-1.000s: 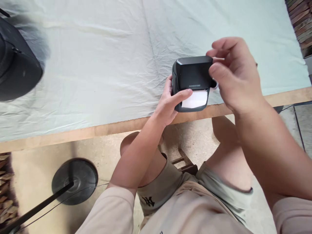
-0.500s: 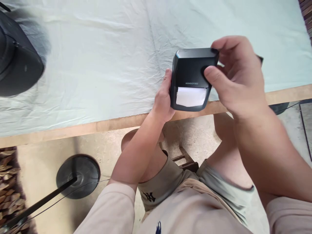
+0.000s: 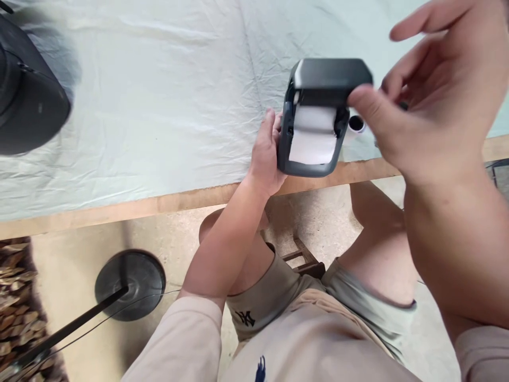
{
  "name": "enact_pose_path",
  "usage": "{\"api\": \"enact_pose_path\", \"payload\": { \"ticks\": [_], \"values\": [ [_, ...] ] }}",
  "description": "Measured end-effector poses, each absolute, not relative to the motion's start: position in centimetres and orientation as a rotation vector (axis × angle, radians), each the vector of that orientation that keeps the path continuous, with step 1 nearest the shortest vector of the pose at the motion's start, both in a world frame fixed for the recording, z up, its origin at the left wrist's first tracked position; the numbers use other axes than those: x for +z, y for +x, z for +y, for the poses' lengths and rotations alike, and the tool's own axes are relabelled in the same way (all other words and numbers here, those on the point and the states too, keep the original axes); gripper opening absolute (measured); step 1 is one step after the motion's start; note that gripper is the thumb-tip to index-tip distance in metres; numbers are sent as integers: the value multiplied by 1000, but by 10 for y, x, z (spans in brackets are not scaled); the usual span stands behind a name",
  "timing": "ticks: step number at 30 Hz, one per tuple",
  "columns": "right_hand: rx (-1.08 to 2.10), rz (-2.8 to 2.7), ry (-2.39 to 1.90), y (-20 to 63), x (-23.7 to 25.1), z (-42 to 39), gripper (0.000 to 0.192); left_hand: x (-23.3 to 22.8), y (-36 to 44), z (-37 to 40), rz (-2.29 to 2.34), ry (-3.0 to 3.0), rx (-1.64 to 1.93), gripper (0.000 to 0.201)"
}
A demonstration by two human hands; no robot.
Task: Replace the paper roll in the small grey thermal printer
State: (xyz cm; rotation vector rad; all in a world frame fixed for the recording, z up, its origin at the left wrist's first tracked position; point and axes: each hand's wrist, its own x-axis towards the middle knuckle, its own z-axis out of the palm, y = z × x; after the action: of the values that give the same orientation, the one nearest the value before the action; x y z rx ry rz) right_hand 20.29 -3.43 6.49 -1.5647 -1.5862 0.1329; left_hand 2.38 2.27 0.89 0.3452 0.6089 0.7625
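Observation:
My left hand (image 3: pixel 264 159) is wrapped around the left side of a dark label printer (image 3: pixel 308 170), holding it above the table's front edge. The printer's lid (image 3: pixel 334 75) stands raised, and white label paper (image 3: pixel 313 138) shows in the bay beneath. At the lid's right corner is the thumb of my right hand (image 3: pixel 441 101), touching or just beside it. The other fingers of that hand are spread, somewhat blurred, with nothing visible between them. A small white roll with a dark core (image 3: pixel 357 125) sits on the cloth right of the printer, partly hidden by my right hand.
A pale cloth (image 3: pixel 159 95) covers the table, whose bare wooden edge (image 3: pixel 191 200) runs along the front. A black bag (image 3: pixel 32 95) stands at the far left. Below are a round stand base (image 3: pixel 131 286), a wooden stool (image 3: pixel 308 260) and chopped wood (image 3: pixel 19 313).
The printer's lid has swung up, uncovering the paper inside. My right hand has moved right and up with its fingers spreading. My left hand keeps its hold.

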Motion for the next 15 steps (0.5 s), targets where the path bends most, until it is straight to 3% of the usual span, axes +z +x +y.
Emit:
{"api": "enact_pose_path", "payload": {
  "ticks": [2,6,10,13,15],
  "values": [
    [113,-1490,-1494,198,70,-31,45,8,24,21,534,385,756,51],
    [231,-1580,-1523,193,82,-26,43,2,24,19,481,480,800,32],
    [193,-2021,-2035,189,93,-12,24,0,25,15,498,517,824,28],
    [110,-2023,-2462,176,96,7,35,2,24,13,525,553,833,27],
    [104,-2025,-2514,172,97,14,39,4,23,13,536,566,818,20]
  ]
}}
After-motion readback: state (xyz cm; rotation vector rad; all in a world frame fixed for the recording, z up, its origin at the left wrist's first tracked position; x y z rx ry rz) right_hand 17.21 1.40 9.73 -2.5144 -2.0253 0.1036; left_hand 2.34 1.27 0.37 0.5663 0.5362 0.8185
